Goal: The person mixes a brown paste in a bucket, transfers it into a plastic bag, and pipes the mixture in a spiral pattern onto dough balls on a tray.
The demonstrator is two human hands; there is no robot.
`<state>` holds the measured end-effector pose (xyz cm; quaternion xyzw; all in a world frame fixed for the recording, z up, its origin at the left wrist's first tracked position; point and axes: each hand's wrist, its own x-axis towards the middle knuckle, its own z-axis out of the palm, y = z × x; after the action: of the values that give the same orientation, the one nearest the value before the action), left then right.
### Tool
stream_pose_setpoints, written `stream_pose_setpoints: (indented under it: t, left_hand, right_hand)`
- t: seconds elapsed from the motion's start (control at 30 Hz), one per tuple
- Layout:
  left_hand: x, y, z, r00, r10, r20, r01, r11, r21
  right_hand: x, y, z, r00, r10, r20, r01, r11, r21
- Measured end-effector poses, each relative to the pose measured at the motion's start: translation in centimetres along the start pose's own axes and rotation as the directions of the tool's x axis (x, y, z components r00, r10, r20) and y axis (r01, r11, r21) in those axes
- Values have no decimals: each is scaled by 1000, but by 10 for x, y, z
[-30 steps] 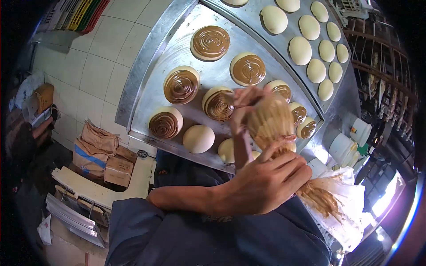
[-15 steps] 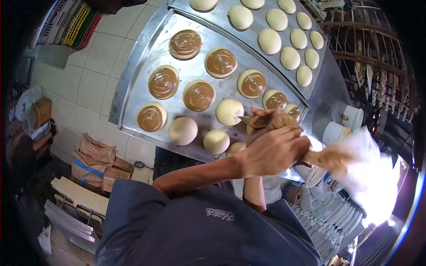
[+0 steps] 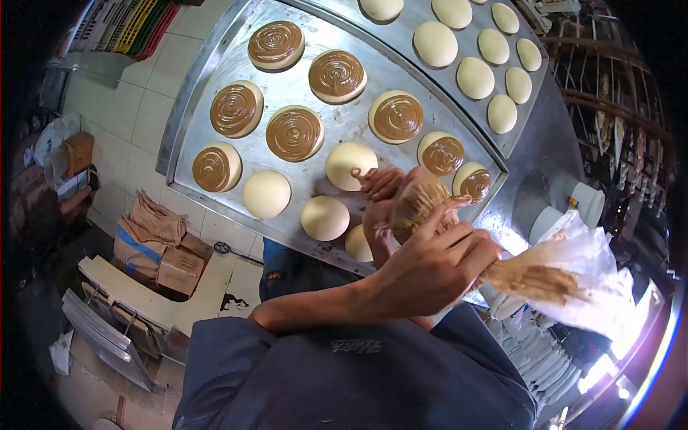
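A clear plastic piping bag filled with brown cream slants across the tray's right side. My left hand is closed around its twisted upper part. Lower down, the curled fingers of my right hand hold the bag near its tip, which they hide. A thin brown curl of cream lies by these fingers on a pale round bun. Several buns on the metal tray carry glossy brown spirals, such as one coated bun. Plain ones include a bun and another bun nearest my body.
A second tray of plain buns adjoins at the upper right. White tubs stand beyond the tray's right corner. Racks line the far right. On the left floor are cardboard boxes and stacked crates.
The tray has shifted up and left in view. The bag tip, earlier pointing at the bun's right edge, is now hidden by my right fingers, and a brown curl shows on that bun.
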<state>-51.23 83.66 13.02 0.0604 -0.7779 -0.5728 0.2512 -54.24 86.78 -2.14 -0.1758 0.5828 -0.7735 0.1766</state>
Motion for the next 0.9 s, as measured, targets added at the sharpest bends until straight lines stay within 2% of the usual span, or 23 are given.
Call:
stream_pose_setpoints:
  t: [0.03,0.07,0.13,0.17,0.27,0.4,0.47,0.5,0.6,0.63,0.77,0.87,0.9]
  left_hand:
    - [-2,2,-1,1000,-16,5,17,1000,-25]
    - [-3,3,-1,999,-36,10,36,998,-51]
    - [-5,3,-2,996,-78,50,83,991,-107]
    - [-5,3,-3,993,-95,71,104,986,-134]
    - [-8,6,-8,988,-115,102,136,961,-240]
    - [-7,3,0,995,-73,70,83,983,-164]
    - [-5,1,3,996,-58,71,66,990,-126]
    - [-5,2,0,995,-65,78,76,986,-146]
    - [-8,4,-4,993,-73,88,88,980,-177]
    - [-7,2,-1,994,-63,86,77,983,-166]
    - [-3,-2,0,996,-46,81,60,980,-187]
    - [-13,0,-1,998,-67,5,66,962,-265]
    - [-12,-1,-1,998,-60,27,64,972,-226]
  right_hand:
    - [5,5,-4,998,-67,-7,67,996,-65]
    - [6,4,-2,999,-47,-18,47,999,-21]
    - [7,2,5,999,-7,-41,10,998,69]
    - [0,3,8,996,74,-46,-62,973,222]
    - [-5,3,-3,998,49,-30,-44,987,157]
    - [10,5,4,995,-21,-97,30,996,86]
    - [2,4,12,998,58,-6,-57,995,80]
    - [-8,4,7,995,63,-82,-62,998,15]
    - [6,-2,-14,999,-34,22,32,994,108]
    - [11,4,-16,996,-6,-94,8,1000,21]
    - [12,-3,10,996,94,1,-93,986,139]
    - [-6,-2,-16,991,120,60,-131,957,259]
    - [1,3,-21,996,49,76,-67,963,263]
